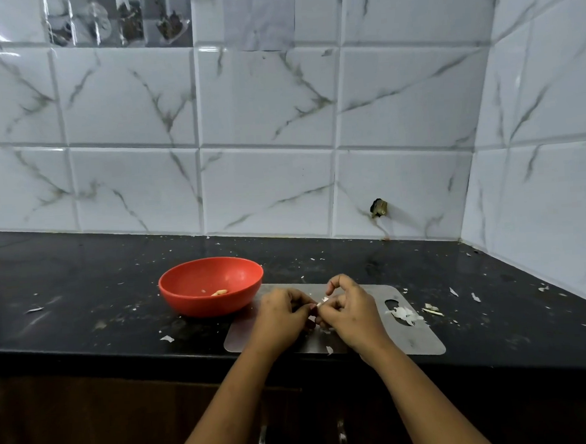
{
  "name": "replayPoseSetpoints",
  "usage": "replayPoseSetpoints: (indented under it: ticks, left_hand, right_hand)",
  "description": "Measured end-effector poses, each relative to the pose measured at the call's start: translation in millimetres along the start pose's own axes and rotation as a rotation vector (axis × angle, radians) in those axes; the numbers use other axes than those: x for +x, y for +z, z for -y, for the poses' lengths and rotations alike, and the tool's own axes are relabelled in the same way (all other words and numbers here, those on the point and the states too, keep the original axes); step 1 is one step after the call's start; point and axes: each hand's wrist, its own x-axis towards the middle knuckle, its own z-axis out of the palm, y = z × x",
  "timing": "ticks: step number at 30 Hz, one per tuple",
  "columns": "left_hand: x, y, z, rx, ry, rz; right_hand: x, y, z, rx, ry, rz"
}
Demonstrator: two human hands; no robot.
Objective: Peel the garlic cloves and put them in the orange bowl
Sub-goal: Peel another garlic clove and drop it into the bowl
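An orange bowl (186,290) stands on the black counter, left of my hands, with a peeled garlic clove (219,292) lying inside it. Above a steel cutting board (426,342), my left hand (282,317) and my right hand (353,309) meet fingertip to fingertip and pinch a small garlic clove (323,301) with white skin between them. Most of that clove is hidden by my fingers.
A heap of white garlic skins (405,313) lies at the board's handle hole, and more bits (432,308) sit just right of it. Skin flakes are scattered over the counter (83,296). Tiled walls close the back and the right side.
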Motion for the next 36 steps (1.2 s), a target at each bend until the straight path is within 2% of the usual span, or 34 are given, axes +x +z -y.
replayPoseSetpoints:
  ticks: [9, 13, 17, 25, 36]
  left_hand:
    - [0.9, -2.7, -4.1, -0.203, -0.107, 0.064]
    - [1.8, -4.6, -4.0, -0.390, -0.164, 0.088]
    - [2.8, -6.8, -3.2, -0.476, -0.166, 0.115]
    - [3.3, -8.3, -2.8, -0.467, -0.165, 0.135]
    - [5.7, -7.6, -0.1, -0.458, -0.186, 0.069]
  right_hand:
    - [0.9, -0.7, -0.3, 0.021, -0.015, -0.004]
    - [-0.4, -1.7, 2.4, 0.126, 0.025, 0.009]
    - [-0.9, -2.8, 4.8, 0.198, 0.041, 0.030]
    - [3.6, -1.4, 1.2, 0.251, 0.110, -0.014]
    - [3.2, -0.7, 2.3, 0.222, 0.163, -0.036]
